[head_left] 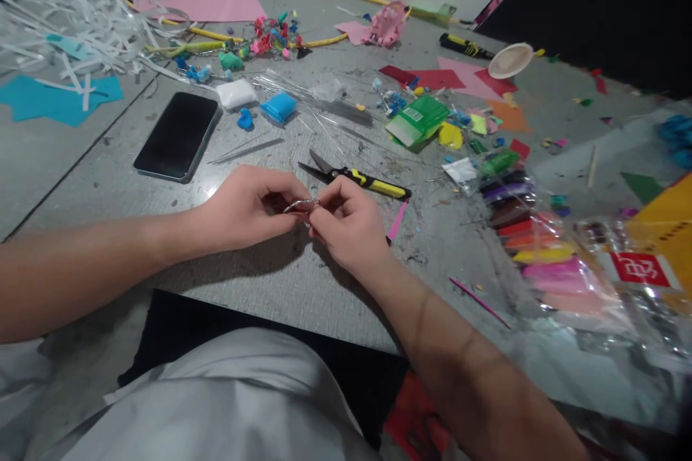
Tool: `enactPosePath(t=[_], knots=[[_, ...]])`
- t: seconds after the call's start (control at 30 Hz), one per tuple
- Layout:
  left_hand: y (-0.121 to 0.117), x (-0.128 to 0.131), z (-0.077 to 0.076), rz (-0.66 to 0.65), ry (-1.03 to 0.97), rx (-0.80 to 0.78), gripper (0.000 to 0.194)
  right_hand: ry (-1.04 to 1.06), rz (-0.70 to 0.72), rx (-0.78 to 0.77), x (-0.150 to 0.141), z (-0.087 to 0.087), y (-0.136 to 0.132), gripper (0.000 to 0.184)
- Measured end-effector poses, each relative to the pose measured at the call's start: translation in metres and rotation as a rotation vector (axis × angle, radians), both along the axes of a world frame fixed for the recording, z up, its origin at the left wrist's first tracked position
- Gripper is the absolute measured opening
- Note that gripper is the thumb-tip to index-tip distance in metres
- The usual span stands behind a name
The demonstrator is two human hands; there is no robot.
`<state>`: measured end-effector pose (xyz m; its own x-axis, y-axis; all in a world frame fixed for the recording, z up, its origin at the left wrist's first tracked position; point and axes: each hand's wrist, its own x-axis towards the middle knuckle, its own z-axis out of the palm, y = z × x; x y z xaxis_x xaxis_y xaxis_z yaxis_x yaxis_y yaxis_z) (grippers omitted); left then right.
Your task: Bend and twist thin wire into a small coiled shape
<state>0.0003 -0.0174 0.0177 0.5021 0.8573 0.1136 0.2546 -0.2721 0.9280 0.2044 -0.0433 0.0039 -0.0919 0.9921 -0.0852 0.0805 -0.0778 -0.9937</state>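
Note:
My left hand and my right hand meet low over the grey floor, fingers pinched together. Between them they hold a small silvery metal ring or wire loop. Each hand pinches one side of it. Just beyond my right hand lie black scissors with yellow-and-black handles, blades apart. A pink strip lies right of my right hand.
A black phone lies face up at the left. Blue and white clay lumps, a green packet, bags of coloured clay sticks, clear thin rods and paper scraps litter the floor. My knee in white cloth is below.

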Motion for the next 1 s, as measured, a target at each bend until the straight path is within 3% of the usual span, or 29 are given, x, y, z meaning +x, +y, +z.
enactPosePath(t=[0.13,0.3,0.43,0.53,0.7,0.9,1.0], knots=[[0.0,0.002,0.005,0.002,-0.012,-0.114,0.009,-0.01,0.017,-0.021,0.001,0.0,0.002,0.019],[0.011,0.001,0.006,0.0,-0.252,-0.448,0.027,0.178,0.073,-0.087,0.005,0.0,0.005,0.025],[0.02,-0.001,0.001,-0.004,-0.419,-0.692,0.04,0.26,0.124,-0.007,0.009,0.001,0.005,0.037],[0.021,-0.001,0.0,-0.042,-0.439,-0.781,0.042,0.246,0.157,0.095,0.011,0.003,0.004,0.036],[0.02,-0.002,0.0,-0.112,-0.385,-0.732,0.04,0.125,0.241,0.131,0.016,0.004,0.004,0.04],[0.022,-0.006,-0.002,-0.094,-0.171,-0.419,0.04,-0.044,0.321,-0.022,0.02,0.006,0.002,0.05],[0.023,-0.007,0.0,-0.101,-0.167,-0.371,0.038,-0.15,0.297,0.074,0.026,0.009,0.003,0.046]])
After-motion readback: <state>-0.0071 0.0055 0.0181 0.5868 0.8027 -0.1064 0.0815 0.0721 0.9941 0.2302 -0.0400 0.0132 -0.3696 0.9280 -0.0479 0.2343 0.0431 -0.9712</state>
